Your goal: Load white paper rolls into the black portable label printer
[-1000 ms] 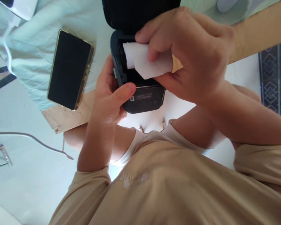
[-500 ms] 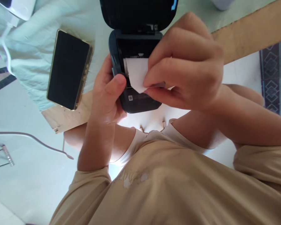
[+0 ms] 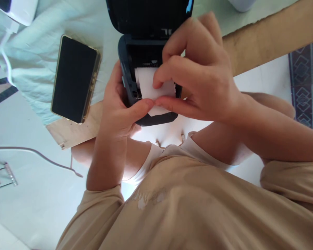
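A small dark thermal printer (image 3: 156, 120) has its black lid (image 3: 148, 17) swung up and back. Inside it lies a white paper roll (image 3: 148, 78), whose loose end reaches over the printer's front edge. My left hand (image 3: 121, 100) grips the printer's left side, its thumb pressing on the paper near the front. Over the right part of the printer, my right hand (image 3: 198, 73) has its thumb tip on the paper beside my left thumb and its index finger bent against the roll. Part of the printer's right side is hidden behind my right hand.
A phone (image 3: 74, 80) in a clear case lies on the pale green cloth (image 3: 48, 27) to the left. A white device (image 3: 22, 10) with a cable is at the upper left. The table's wooden edge (image 3: 266, 38) runs along the right.
The paper end now lies flat over the printer's front. My left thumb has moved right onto it, and my right fingers have shifted left and loosened from their pinch.
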Action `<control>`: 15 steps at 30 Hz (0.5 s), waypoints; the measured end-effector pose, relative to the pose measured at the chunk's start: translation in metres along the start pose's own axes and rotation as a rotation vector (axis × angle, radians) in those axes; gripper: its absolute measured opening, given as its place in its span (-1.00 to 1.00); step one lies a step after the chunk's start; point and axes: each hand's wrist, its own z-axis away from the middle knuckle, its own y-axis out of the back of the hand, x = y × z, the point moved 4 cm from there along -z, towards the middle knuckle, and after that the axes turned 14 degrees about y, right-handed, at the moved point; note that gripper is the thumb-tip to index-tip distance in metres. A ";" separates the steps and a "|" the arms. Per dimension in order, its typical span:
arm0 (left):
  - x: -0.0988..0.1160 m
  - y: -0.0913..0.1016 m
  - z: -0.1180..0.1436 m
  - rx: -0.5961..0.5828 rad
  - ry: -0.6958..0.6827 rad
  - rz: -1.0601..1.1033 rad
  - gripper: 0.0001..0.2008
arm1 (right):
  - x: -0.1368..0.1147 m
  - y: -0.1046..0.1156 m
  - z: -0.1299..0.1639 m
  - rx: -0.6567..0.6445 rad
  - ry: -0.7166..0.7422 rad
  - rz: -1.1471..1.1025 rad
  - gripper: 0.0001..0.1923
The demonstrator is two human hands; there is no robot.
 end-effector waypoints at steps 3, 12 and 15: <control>0.000 0.002 -0.001 0.014 0.002 -0.011 -0.31 | -0.002 -0.004 -0.001 -0.041 0.003 -0.062 -0.50; 0.007 -0.006 0.005 0.077 0.040 0.037 -0.47 | 0.012 0.003 0.000 -0.099 0.061 -0.135 -0.46; 0.005 -0.007 0.005 0.076 0.058 0.029 -0.43 | 0.018 0.008 -0.002 -0.010 0.132 -0.131 -0.46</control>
